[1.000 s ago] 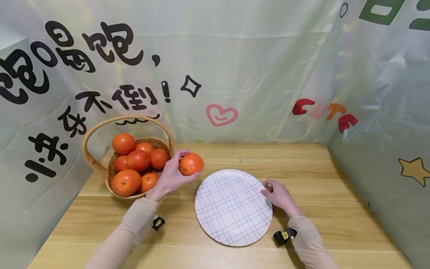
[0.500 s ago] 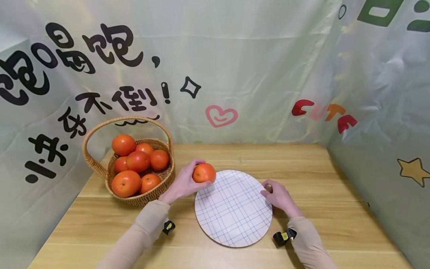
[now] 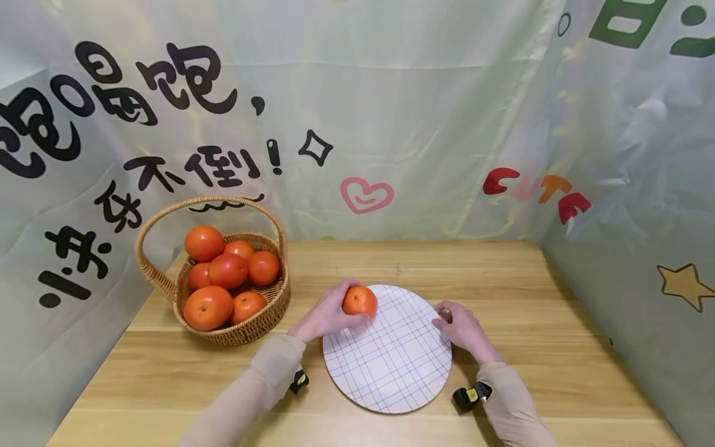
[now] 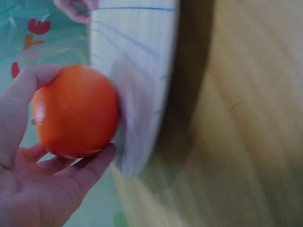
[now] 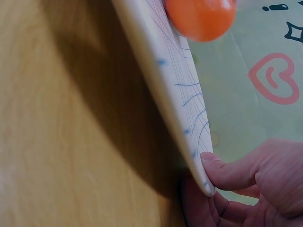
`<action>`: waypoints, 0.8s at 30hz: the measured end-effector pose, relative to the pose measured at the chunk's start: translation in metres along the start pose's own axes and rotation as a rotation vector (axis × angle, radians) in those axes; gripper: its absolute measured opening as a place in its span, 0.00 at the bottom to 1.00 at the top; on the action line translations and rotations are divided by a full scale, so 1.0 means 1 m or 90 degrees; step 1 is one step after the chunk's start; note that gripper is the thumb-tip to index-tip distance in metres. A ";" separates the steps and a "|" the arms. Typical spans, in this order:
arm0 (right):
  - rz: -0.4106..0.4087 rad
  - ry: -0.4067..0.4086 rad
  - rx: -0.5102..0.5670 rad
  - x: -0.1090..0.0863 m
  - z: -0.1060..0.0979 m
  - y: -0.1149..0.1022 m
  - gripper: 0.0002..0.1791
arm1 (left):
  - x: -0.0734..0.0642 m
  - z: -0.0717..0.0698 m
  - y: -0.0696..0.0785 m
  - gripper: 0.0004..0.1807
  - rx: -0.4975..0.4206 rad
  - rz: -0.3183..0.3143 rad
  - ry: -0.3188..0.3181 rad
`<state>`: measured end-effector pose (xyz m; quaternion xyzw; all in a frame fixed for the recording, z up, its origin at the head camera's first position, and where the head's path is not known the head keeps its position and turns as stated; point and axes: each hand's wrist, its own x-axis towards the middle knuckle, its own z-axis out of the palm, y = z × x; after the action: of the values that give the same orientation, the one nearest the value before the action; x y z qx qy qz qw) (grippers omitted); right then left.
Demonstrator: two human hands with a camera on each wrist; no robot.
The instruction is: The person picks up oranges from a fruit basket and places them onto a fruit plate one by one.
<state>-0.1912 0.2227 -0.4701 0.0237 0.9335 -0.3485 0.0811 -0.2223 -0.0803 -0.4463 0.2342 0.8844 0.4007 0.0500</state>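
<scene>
I've got the left hand [image 3: 326, 315] wrapped round a smooth round orange tomato-like fruit [image 3: 360, 301], thumb on one side, fingers curled under (left wrist view shows this best: fruit [image 4: 75, 111] cupped in the palm [image 4: 33, 184]). The fruit sits over the far-left part of the round white plate with thin blue check lines [image 3: 391, 366]; from the left wrist view it looks to be against the plate face [image 4: 137, 71], but I can't tell if it actually rests there.

Right hand [image 3: 462, 326] is at the plate's right rim, fingers curled, thumb pressed on the edge. Right wrist view confirms: thumb [image 5: 227, 170] on the rim [image 5: 189, 142], other fingers tucked below it, so it's pinching the plate edge. The fruit [image 5: 201, 16] shows at the far end of the plate there.

The plate lies flat on the light wooden table [image 3: 530, 292], near-centre. To the left, well apart from the plate, stands a woven wicker basket with a hoop handle [image 3: 246, 332] holding a pile of the same orange fruits [image 3: 223, 273]. Behind: pale green printed backdrop [image 3: 424, 124] with black characters and a pink heart. Beige sleeves on both arms, small black wrist units.
</scene>
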 end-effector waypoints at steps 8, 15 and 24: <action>-0.008 0.005 0.000 0.000 0.001 0.001 0.15 | 0.006 0.006 0.002 0.40 -0.012 -0.019 -0.040; -0.016 0.006 -0.002 -0.001 0.000 0.001 0.14 | 0.012 0.008 0.003 0.41 -0.016 -0.010 -0.064; -0.011 0.005 -0.005 -0.001 0.002 0.001 0.14 | 0.018 0.011 0.003 0.43 -0.022 -0.024 -0.081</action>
<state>-0.1902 0.2224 -0.4720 0.0169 0.9354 -0.3452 0.0745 -0.2340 -0.0629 -0.4494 0.2414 0.8766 0.3992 0.1178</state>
